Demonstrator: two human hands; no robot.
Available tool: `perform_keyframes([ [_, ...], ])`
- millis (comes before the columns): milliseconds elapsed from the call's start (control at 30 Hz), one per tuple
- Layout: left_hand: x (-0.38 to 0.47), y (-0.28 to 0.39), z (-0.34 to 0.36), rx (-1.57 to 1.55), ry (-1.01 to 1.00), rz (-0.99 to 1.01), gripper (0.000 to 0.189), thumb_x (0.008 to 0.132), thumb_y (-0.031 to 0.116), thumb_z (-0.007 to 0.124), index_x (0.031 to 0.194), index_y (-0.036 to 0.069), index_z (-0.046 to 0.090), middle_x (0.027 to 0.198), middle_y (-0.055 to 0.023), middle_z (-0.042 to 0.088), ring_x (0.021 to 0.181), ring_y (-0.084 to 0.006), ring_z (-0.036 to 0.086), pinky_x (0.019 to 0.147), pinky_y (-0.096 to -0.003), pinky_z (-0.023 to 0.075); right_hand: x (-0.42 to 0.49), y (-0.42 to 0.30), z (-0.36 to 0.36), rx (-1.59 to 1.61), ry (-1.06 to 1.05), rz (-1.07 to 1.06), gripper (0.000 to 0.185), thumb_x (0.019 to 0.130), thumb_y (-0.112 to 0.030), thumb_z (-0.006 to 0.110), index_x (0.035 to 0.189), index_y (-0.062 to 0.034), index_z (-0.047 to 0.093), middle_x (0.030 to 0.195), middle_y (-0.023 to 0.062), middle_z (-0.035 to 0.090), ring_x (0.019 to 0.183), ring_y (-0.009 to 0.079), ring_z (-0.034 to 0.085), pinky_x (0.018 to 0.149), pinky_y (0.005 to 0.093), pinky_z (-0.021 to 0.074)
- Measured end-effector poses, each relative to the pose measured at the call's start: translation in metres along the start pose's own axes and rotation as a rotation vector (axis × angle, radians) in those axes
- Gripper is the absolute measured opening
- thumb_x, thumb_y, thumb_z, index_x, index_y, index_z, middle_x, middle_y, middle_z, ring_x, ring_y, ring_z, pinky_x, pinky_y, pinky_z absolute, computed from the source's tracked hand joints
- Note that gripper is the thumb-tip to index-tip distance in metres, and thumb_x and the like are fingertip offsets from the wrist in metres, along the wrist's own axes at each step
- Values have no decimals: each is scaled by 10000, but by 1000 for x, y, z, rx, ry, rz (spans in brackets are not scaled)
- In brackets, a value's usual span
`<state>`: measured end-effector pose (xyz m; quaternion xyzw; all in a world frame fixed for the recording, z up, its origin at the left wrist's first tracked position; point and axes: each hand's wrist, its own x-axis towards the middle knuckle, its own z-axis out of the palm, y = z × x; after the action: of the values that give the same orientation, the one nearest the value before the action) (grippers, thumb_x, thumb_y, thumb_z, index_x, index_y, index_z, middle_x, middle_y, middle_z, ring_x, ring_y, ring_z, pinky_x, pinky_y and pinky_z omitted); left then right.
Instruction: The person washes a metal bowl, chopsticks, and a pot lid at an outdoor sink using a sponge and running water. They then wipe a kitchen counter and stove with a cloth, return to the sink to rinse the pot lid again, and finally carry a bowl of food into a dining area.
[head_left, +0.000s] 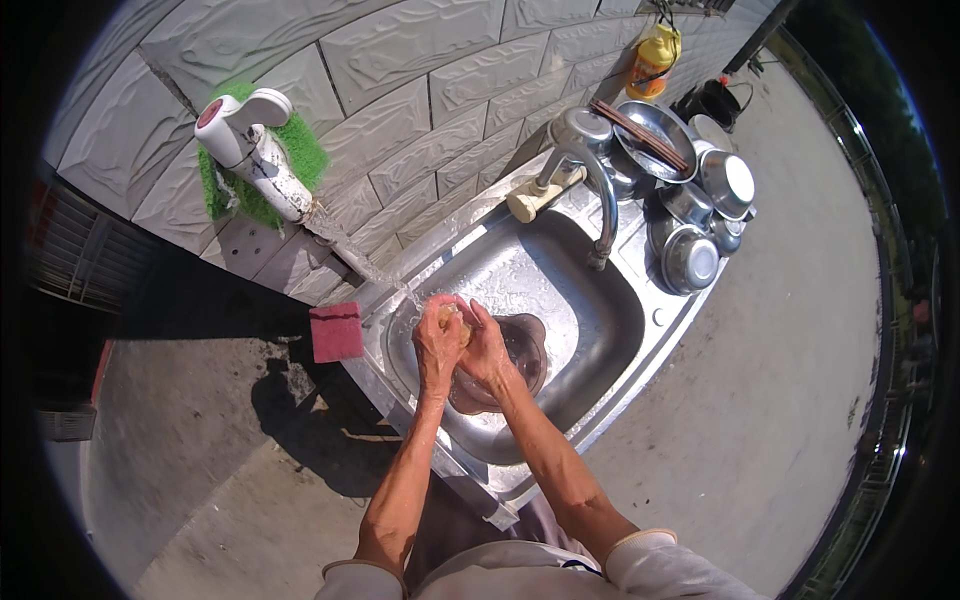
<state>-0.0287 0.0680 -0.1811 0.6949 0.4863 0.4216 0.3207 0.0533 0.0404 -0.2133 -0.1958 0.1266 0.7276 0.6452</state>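
Over the left part of a stainless steel sink (600, 360), my left hand (435, 349) grips a small wet yellowish object (450, 319). Its kind is hard to make out, since my fingers cover most of it. My right hand (486, 352) cups the same object from the right. A stream of water (360, 262) runs from a white tap (259, 154) on the wall and splashes at my fingers. Beneath my hands sits a brown translucent bowl (531, 341) with a wavy rim, partly hidden by them.
A pink sponge (337, 334) lies at the sink's left corner. Green scouring cloth (304, 150) hangs behind the white tap. A curved metal faucet (606, 202) arches over the basin. Several metal bowls (690, 259) and wooden chopsticks (645, 139) crowd the drainboard, near a yellow bottle (651, 64).
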Motion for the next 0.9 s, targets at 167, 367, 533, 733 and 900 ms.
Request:
perform_keyframes([
  [167, -20, 21, 21, 27, -25, -56, 164, 754, 40, 541, 919, 48, 540, 800, -105, 604, 778, -252, 598, 721, -342, 457, 22, 8, -6, -724, -89, -225, 282, 891, -316, 493, 1126, -165, 457, 960, 121, 564, 912, 319, 581, 872, 434, 454],
  [367, 50, -45, -7, -163, 39, -157, 209, 800, 107, 588, 973, 14, 517, 754, -144, 602, 624, -242, 577, 592, -330, 456, 7, 4, -23, -617, 13, 41, 413, 850, -134, 514, 1220, 30, 431, 1175, 134, 530, 1067, 245, 522, 911, 323, 431],
  [533, 58, -12, -28, -115, -191, -182, 165, 821, 81, 561, 975, 20, 554, 746, -74, 591, 698, -147, 580, 622, -302, 466, -2, -17, -14, -1759, 243, -249, 769, 728, -201, 678, 1354, 17, 288, 1303, 205, 433, 1237, 329, 390, 1046, 360, 305],
  [733, 56, 42, -43, -225, -113, -159, 206, 788, 105, 600, 972, 15, 573, 693, -25, 542, 606, -103, 497, 546, -257, 426, 33, -6, 21, -1694, -187, -579, 722, 640, -214, 725, 1261, -11, 417, 1294, 219, 395, 1216, 324, 368, 1024, 383, 296],
  [900, 59, 45, -55, -606, 74, -310, 245, 791, 81, 581, 1020, -5, 567, 797, -9, 517, 699, -96, 471, 672, -226, 393, 16, -12, 42, -1116, 27, 3, 195, 754, -162, 616, 898, -34, 644, 646, 4, 573, 516, 84, 514, 468, 236, 429],
])
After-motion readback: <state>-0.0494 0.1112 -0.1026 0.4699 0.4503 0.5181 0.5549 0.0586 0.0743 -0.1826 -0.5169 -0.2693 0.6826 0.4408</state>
